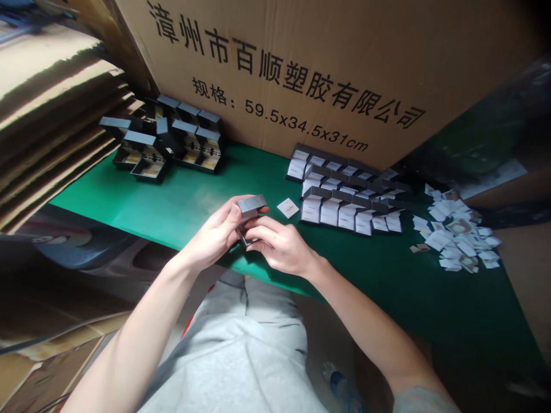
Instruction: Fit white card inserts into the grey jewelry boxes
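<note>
Both hands meet over the near edge of the green table [181,201]. My left hand [215,235] grips a small dark grey box [251,205] from the left, its hinged lid raised. My right hand [279,246] pinches the lower part of the same box from the right. A single white card [287,207] lies flat on the table just right of the box.
Open dark boxes with white inserts [344,192] stand in rows at centre right. More open dark boxes [167,140] sit at the back left. Several loose white cards [456,232] are scattered at the right. A large printed carton [322,63] walls the back; corrugated sheets [47,126] are stacked at left.
</note>
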Available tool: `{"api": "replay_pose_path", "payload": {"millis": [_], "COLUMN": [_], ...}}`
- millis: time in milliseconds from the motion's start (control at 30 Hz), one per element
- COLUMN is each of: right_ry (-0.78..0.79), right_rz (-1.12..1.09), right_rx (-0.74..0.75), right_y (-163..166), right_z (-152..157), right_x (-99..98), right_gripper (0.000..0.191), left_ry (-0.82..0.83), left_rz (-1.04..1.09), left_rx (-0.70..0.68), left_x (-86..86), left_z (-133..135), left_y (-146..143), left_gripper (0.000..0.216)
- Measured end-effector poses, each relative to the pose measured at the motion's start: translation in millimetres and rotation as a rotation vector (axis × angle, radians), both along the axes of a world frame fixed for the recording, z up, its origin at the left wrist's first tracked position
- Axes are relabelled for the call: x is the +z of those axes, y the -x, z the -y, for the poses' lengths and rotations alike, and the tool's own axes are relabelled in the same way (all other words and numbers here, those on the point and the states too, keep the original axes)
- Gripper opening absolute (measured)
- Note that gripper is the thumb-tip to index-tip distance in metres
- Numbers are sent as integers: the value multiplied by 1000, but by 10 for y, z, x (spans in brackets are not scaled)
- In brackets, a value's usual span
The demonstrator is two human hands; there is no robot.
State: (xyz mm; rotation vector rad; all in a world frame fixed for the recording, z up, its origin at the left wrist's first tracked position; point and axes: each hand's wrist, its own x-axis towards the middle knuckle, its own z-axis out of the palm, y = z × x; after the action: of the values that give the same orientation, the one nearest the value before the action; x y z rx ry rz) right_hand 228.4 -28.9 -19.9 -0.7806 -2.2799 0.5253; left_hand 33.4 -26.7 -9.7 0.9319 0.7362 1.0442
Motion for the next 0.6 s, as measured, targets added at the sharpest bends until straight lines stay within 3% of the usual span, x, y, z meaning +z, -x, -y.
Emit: {"api": "replay_pose_path", "payload": {"millis": [400, 600], "right_ry": [94, -33], "right_rz": [-55, 1], "right_rx": [24, -76], "right_y": [5, 3], "right_z": [-9, 7], "right_x": [-1, 29], "right_gripper": [13, 28], "left_ry": [3, 67], "left_rz": [30, 4], "left_rx": [-29, 19], "left_x": [-17, -3], "left_z": [-8, -16], "left_y": [15, 7], "left_gripper": [55, 64]}}
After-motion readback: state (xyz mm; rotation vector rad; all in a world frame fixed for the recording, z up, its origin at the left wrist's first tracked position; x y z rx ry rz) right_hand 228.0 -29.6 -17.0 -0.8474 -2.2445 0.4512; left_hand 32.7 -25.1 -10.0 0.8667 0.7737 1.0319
